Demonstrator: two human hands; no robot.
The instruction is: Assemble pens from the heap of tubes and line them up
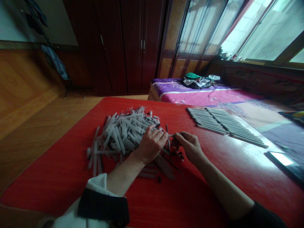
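Observation:
My left hand [153,141] is closed around a thin translucent white pen barrel [171,135], in front of a heap of similar barrels [121,133]. My right hand [188,145] pinches the other end of this barrel, thumb and fingers pressed together. Whether a small part sits between the right fingertips is hidden. Below the hands lie thin dark sticks, like pen refills [168,144], and small black pieces like caps [180,155]. One black piece [159,179] lies apart, nearer to me.
The red table [59,177] carries two neat rows of filled-looking pens [225,126] at the right. A dark phone-like device [282,160] lies at its right edge. Behind stand a bed [190,95] with folded clothes [199,80] and a dark wardrobe [133,47].

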